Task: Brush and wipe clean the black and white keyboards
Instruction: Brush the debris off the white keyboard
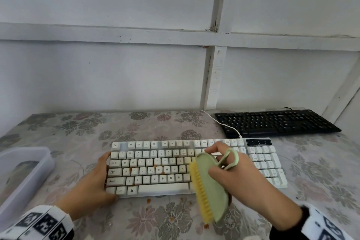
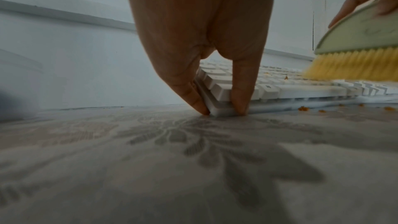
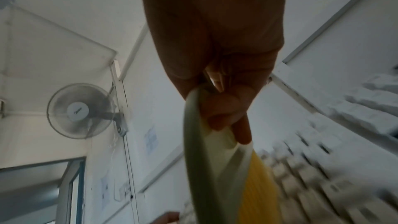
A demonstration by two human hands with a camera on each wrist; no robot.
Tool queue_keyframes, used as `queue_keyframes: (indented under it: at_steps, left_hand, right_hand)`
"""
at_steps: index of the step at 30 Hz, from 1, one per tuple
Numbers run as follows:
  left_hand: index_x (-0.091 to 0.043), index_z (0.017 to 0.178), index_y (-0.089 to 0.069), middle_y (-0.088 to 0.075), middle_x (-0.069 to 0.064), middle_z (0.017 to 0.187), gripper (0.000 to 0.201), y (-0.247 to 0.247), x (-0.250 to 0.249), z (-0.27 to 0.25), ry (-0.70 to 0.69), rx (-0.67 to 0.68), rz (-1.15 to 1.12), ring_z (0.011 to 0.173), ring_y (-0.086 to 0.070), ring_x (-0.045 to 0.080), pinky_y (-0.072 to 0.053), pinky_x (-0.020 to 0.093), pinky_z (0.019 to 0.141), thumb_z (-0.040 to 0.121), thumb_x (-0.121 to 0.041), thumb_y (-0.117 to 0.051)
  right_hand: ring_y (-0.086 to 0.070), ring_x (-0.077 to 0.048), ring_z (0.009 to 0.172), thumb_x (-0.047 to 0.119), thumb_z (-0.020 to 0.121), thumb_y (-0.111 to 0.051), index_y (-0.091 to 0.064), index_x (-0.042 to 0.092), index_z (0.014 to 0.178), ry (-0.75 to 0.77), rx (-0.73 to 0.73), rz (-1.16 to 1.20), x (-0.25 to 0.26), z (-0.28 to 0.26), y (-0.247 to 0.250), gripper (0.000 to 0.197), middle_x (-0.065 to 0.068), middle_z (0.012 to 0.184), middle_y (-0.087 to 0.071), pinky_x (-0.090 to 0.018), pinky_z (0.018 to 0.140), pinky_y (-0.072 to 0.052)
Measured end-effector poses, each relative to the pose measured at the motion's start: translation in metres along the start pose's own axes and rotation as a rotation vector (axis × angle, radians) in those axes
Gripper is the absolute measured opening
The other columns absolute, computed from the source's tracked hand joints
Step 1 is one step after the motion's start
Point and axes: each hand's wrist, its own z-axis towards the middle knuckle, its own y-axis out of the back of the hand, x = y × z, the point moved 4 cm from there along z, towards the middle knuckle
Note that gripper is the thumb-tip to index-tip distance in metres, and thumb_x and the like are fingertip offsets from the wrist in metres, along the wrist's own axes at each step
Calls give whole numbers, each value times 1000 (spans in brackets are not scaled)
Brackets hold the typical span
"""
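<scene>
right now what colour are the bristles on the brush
Yellow, under a pale green back on the brush; the bristles show best in the left wrist view.

Crumb-strewn white keyboard [image 1: 155, 169], black keyboard [image 1: 276, 122] behind
</scene>
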Motion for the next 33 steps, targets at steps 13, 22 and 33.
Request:
queue_keyframes:
  at_steps: [13, 22, 33]
  left_hand:
    - [-62, 109, -8, -49, -19, 116, 91, 1, -8, -2, -19, 3, 55, 100, -57, 3, -46, 16, 83, 65, -21, -77]
    - [-59, 117, -6, -52, -17, 118, 94, 0, -4, -2, 1, 10, 49, 103, -58, 3, -48, 23, 91, 64, -29, -77]
    - [-60, 114, -11, -45, -27, 116, 86, 2, -10, -3, -23, 1, 50, 104, -53, -3, -43, 15, 86, 67, -29, -76]
  right_hand:
    - [-39, -6, 40, 8, 86, -50, -50, 26, 105, 100, -58, -35, 4, 25, -26, 26, 0, 59, -54, -16, 38, -30]
    - [-48, -6, 46, 7, 84, -53, -56, 28, 97, 57, -89, 76, 17, 14, -1, 24, -11, 77, -67, -19, 40, -36]
    - [-34, -7, 44, 10, 85, -50, -49, 31, 104, 87, 38, -21, -3, 8, -31, 28, -2, 58, -50, -22, 43, -28]
